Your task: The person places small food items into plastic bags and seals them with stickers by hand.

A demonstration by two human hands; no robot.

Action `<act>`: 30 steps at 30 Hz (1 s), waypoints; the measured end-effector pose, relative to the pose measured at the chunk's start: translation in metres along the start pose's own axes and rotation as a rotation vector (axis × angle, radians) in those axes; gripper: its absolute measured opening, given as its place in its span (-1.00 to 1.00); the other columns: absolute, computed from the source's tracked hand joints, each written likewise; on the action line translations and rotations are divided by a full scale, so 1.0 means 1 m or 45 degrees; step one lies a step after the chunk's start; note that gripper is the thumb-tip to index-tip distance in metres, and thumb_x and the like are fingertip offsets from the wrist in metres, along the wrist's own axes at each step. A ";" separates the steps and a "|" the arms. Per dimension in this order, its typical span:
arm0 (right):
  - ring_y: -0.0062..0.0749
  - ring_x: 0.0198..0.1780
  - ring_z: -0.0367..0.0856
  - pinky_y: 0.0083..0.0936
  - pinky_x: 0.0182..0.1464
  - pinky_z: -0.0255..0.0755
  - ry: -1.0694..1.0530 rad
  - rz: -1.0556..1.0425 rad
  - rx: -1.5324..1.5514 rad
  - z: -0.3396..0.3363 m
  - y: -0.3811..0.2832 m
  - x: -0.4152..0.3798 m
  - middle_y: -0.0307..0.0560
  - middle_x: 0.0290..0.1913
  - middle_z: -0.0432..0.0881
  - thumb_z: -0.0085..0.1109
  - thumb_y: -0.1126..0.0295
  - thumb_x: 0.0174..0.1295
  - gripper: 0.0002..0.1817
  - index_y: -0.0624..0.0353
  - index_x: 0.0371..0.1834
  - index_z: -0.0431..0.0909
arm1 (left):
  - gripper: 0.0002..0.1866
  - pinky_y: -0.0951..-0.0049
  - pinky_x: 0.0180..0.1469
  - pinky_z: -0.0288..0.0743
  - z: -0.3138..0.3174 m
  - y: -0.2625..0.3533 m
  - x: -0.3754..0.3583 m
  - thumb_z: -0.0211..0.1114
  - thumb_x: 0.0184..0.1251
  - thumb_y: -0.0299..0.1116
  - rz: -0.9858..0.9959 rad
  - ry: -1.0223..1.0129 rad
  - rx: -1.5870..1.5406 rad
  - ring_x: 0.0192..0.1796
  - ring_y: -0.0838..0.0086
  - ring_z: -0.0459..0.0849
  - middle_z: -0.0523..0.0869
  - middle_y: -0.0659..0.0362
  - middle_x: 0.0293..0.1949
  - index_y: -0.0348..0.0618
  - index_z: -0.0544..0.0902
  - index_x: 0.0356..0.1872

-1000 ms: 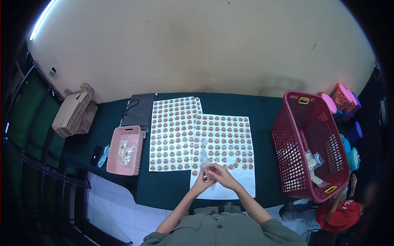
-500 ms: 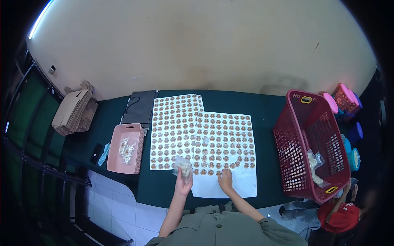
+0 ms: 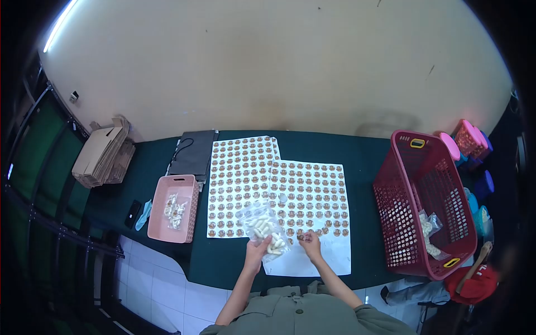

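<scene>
My left hand point(image 3: 258, 248) holds a clear plastic bag of pale snack pieces point(image 3: 262, 225) flat above the near edge of two white sticker sheets. My right hand point(image 3: 310, 242) rests on the nearer sticker sheet point(image 3: 310, 201), fingertips pinched at a round brown sticker in its bottom row. The second sticker sheet point(image 3: 241, 184) lies to the left, partly under the first. Both sheets sit on a dark green table point(image 3: 357, 162).
A pink basket point(image 3: 173, 209) with a filled bag stands at the left. A large red basket point(image 3: 427, 204) with filled bags stands at the right. A black bag point(image 3: 192, 152), folded cardboard boxes point(image 3: 103, 156) and a phone point(image 3: 132, 212) lie far left. A person in red point(image 3: 477, 282) crouches at the lower right.
My left hand has turned the bag from upright to flat and moved it right, toward the sheet. My right hand stays at the sheet's bottom row.
</scene>
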State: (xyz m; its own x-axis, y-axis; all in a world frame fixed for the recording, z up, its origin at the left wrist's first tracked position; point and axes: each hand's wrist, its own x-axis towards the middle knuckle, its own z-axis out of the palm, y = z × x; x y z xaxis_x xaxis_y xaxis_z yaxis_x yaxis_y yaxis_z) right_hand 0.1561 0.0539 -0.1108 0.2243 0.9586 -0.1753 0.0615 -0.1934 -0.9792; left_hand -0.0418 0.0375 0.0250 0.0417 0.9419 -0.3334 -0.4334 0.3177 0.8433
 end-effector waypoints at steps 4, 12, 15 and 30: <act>-0.69 -0.37 0.44 -0.72 -0.28 0.31 -0.220 0.039 0.402 -0.009 -0.102 -0.005 -0.26 -0.40 0.56 0.13 0.50 0.09 -0.91 0.25 -0.34 0.56 | -0.56 0.58 -0.15 0.48 0.004 0.007 0.003 0.17 0.24 -0.35 0.059 -0.072 0.053 -0.18 0.55 0.60 0.59 0.09 -0.15 -0.33 0.33 0.09; -0.71 -0.41 0.49 -0.75 -0.38 0.30 -0.374 -0.271 0.189 0.010 -0.198 -0.037 -0.21 -0.44 0.61 0.21 0.47 0.04 -0.84 0.28 -0.31 0.58 | -0.60 0.63 -0.12 0.43 0.018 0.016 0.009 0.07 0.32 -0.27 0.156 -0.197 0.158 -0.14 0.59 0.55 0.57 0.13 -0.10 -0.30 0.37 0.09; -0.72 -0.44 0.48 -0.75 -0.38 0.31 -0.302 -0.380 0.110 0.015 -0.201 -0.038 -0.21 -0.48 0.61 0.23 0.48 0.01 -0.80 0.27 -0.27 0.56 | -0.58 0.65 -0.16 0.41 0.019 0.014 0.010 -0.01 0.36 -0.16 0.243 -0.195 0.245 -0.19 0.62 0.54 0.58 0.16 -0.15 -0.30 0.39 0.06; -0.76 -0.59 0.31 -0.75 -0.50 0.20 -0.307 -0.475 -0.217 0.006 -0.220 -0.037 -0.23 -0.57 0.60 0.34 0.44 -0.11 -0.73 0.23 -0.36 0.46 | -0.61 0.67 -0.24 0.38 0.025 0.036 0.004 -0.06 0.38 -0.14 0.248 -0.368 0.411 -0.25 0.68 0.53 0.61 0.18 -0.25 -0.31 0.45 -0.05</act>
State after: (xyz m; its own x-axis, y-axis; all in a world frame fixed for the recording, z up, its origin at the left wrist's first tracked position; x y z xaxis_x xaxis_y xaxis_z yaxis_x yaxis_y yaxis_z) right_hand 0.1283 0.0623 0.1104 -0.0742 0.9864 0.1469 0.2579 0.1613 -0.9526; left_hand -0.0348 0.0554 0.0645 0.2561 0.9646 -0.0638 -0.1577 0.1068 0.9817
